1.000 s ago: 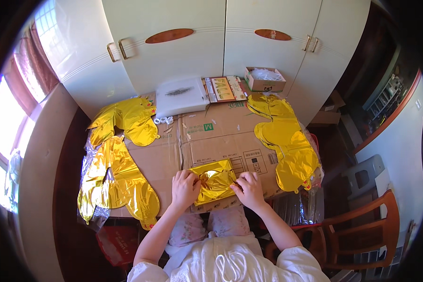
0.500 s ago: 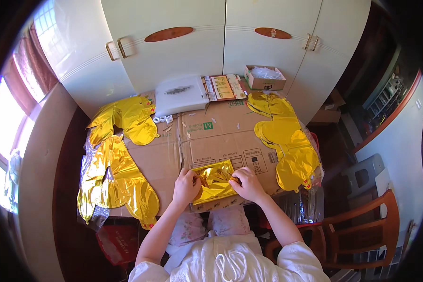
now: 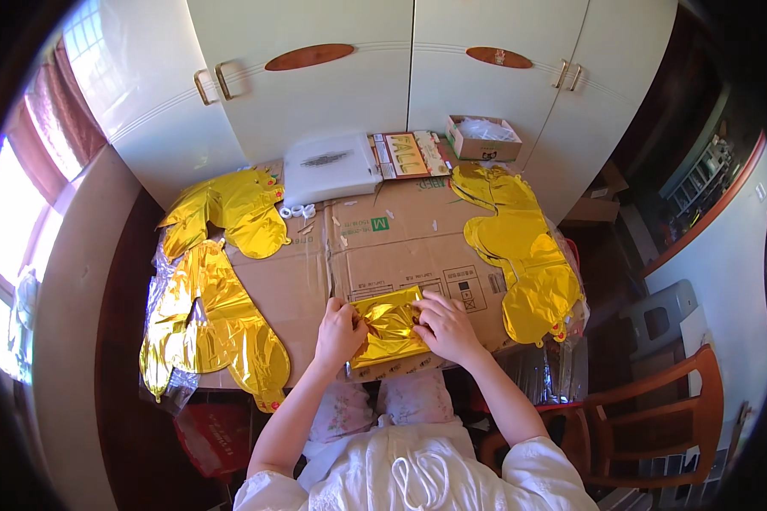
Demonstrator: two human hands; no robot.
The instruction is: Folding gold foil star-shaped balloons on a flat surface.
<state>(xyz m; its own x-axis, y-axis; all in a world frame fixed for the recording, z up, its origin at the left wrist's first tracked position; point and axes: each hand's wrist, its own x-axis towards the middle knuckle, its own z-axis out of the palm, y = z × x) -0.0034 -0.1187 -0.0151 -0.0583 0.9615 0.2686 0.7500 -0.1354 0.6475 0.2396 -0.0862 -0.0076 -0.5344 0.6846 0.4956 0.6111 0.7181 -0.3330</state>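
Observation:
A gold foil balloon [image 3: 389,320], folded into a creased rectangle, lies at the table's front edge between my hands. My left hand [image 3: 341,332] is closed, its fingers pinching the foil's left end. At the right end, my right hand [image 3: 446,329] has its fingers bent over the foil, gripping it near the edge. Flat gold foil balloons lie to both sides: one at the far left [image 3: 251,223], one at the near left [image 3: 220,319] and a stack [image 3: 533,255] on the right. What lies beneath my fingertips is hidden.
Flattened cardboard [image 3: 409,226] covers the table. At the back are a white plastic packet [image 3: 331,170], a printed card packet [image 3: 403,156] and a small box [image 3: 486,146] holding clear plastic pieces. White rings [image 3: 296,211] lie nearby. A wooden chair [image 3: 656,417] stands at right.
The foil between my hands lies flatter and smoother. My right hand has shifted slightly, its fingers moving from a pinch at the edge to over the foil. My left hand stays nearly in place.

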